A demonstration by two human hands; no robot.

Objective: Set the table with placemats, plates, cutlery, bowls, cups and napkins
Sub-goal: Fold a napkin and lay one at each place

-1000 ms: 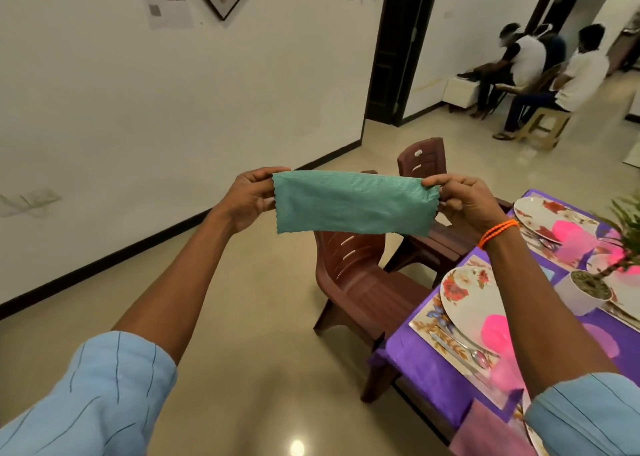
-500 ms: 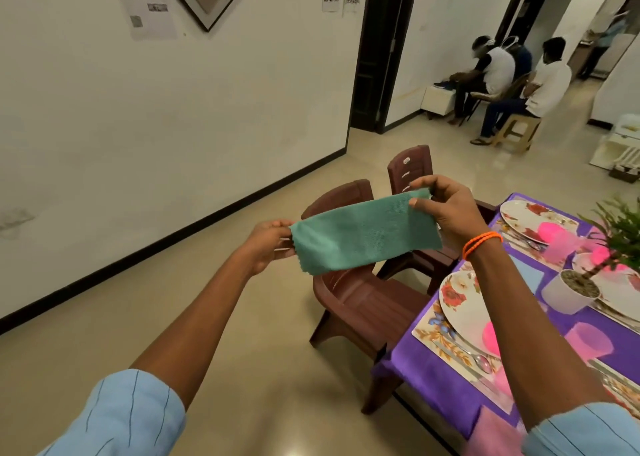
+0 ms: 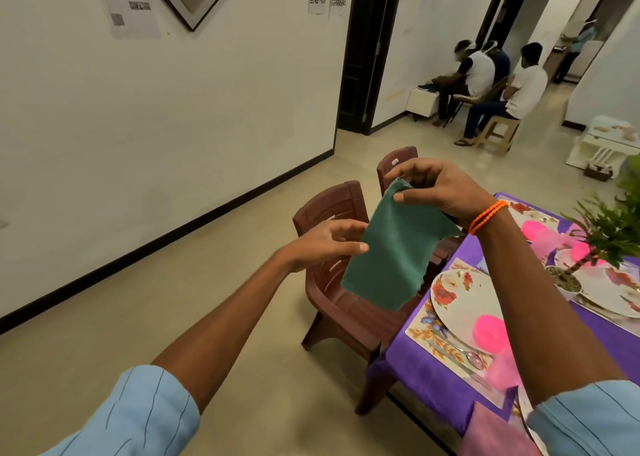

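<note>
Right hand (image 3: 446, 192) pinches green napkin (image 3: 398, 261) top corner; napkin hangs above brown chair (image 3: 332, 303). Left hand (image 3: 325, 244) fingers straight, touching napkin's left edge.

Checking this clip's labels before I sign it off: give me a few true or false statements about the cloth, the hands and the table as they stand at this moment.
1. The right hand pinches the green napkin by its top edge. True.
2. The napkin lies flat on the table. False: it hangs in the air above a brown chair.
3. The left hand grips the napkin in a closed fist. False: its fingers are extended, at the cloth's left edge.
4. A floral plate sits on a placemat on the purple tablecloth. True.
5. The right wrist bears an orange band. True.
</note>
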